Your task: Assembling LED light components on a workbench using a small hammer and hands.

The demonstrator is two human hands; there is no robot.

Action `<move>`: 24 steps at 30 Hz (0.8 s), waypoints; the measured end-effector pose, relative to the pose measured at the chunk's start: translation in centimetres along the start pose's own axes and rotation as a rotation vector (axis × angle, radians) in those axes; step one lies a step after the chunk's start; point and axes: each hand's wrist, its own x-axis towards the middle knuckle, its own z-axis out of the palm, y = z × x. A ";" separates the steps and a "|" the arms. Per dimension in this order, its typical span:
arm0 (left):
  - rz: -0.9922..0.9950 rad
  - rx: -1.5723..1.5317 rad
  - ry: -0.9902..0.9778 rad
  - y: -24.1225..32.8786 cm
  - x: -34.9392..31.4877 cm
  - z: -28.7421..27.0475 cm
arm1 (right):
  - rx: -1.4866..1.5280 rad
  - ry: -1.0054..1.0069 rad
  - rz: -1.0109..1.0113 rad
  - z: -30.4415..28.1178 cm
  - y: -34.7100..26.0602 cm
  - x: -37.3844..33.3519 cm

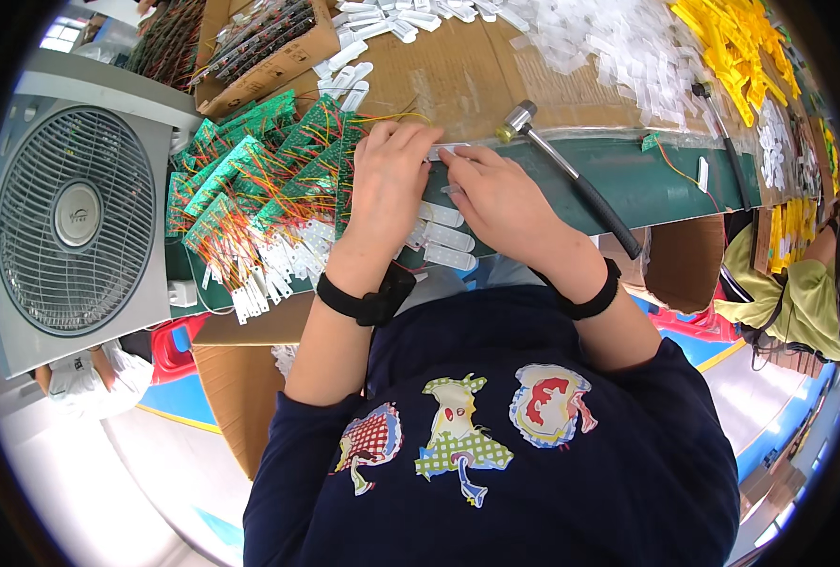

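My left hand (389, 180) and my right hand (507, 201) meet over the green work mat, fingers closed around a small white plastic strip (448, 149). The fingers hide most of it. Thin yellow and red wires stick out beyond my left knuckles. Below and between the hands lie several rounded white plastic pieces (448, 236). Touching distance from my left hand is a heap of green circuit boards (240, 175) with red and yellow wires and white tabs (273, 265). A small mallet (580, 184) with a black grip lies right of my right hand.
A grey box fan (79, 217) stands at the left. Behind are a cardboard box (278, 61) of boards, clear-white plastic pieces (609, 57) and yellow parts (732, 47). A second hammer (727, 142) lies at the right. A person in yellow-green (798, 312) sits far right.
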 end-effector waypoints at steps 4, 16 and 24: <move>-0.009 -0.007 -0.031 -0.2 -0.2 0.2 | 0.015 -0.016 0.011 0.0 0.1 -0.1; -0.142 -0.159 0.009 -1.4 -0.5 1.1 | 0.136 0.000 -0.032 -1.4 0.3 0.9; -0.135 -0.147 0.025 -1.3 -0.5 0.9 | -0.133 0.126 0.100 -1.9 1.4 3.1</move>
